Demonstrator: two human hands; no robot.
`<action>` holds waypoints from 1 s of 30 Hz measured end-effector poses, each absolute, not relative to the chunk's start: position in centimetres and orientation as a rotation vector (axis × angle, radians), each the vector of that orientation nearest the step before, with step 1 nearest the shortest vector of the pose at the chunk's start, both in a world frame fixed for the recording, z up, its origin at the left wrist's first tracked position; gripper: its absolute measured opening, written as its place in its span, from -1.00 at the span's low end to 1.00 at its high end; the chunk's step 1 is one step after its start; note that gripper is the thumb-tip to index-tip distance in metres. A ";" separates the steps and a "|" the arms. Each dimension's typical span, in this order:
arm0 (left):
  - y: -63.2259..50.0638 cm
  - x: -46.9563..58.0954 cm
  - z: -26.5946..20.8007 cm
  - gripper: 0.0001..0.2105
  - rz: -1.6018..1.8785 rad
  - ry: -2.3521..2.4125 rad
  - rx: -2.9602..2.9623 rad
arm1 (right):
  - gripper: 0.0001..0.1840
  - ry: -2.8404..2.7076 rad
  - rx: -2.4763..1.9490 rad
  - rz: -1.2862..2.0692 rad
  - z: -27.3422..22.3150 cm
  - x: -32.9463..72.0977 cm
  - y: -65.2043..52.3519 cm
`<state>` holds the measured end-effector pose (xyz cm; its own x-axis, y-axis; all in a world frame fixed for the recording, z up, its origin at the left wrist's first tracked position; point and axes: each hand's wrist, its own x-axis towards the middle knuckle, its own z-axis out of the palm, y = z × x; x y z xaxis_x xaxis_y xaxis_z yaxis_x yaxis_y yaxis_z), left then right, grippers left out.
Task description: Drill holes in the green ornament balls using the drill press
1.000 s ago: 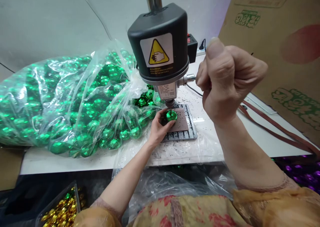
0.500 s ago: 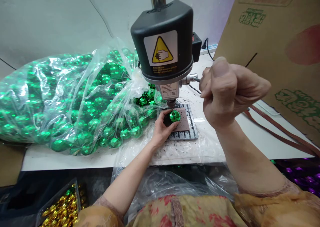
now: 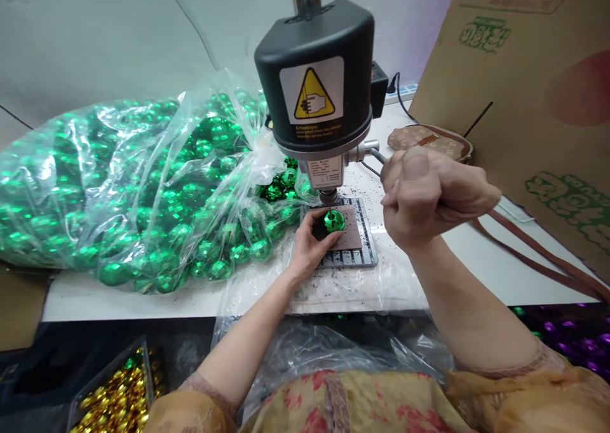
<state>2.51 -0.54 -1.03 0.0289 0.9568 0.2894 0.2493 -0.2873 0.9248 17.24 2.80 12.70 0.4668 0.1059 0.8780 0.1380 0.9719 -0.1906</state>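
Note:
Between the thumb and fingers of my left hand [image 3: 311,241] is a shiny green faceted ball [image 3: 334,220] with a dark hole in its top. It rests on a brownish pad [image 3: 351,233] over the slotted metal base [image 3: 366,248] of a bench drill press [image 3: 314,80]. The chuck [image 3: 328,196] sits just above and behind the ball; the bit itself is hard to make out. My right hand [image 3: 424,194] is closed in a fist around the drill press's feed lever [image 3: 379,156], most of which the fingers hide.
A big clear bag of green balls [image 3: 143,191] fills the table's left side. A handbag [image 3: 429,142] with brown straps and a cardboard box [image 3: 534,115] stand at the right. Below the table edge are gold balls [image 3: 114,395] in a bin and purple balls [image 3: 576,337]. Dark shavings litter the tabletop.
My right hand has come down a little with the lever, uncovering the handbag behind it. My left hand and the green ball keep their place on the pad.

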 end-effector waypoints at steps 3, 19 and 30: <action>-0.5 2.4 -1.2 -0.51 1.307 1.231 1.618 | -0.39 -1.112 -0.226 -0.032 12.3 17.4 2.9; -0.5 2.6 -1.1 -0.52 1.327 1.230 1.627 | -0.42 -1.200 -0.128 -0.080 11.1 18.0 3.0; -5.8 3.3 -0.3 -0.60 1.382 1.441 1.922 | -0.52 -1.118 -0.268 0.208 17.7 17.2 2.6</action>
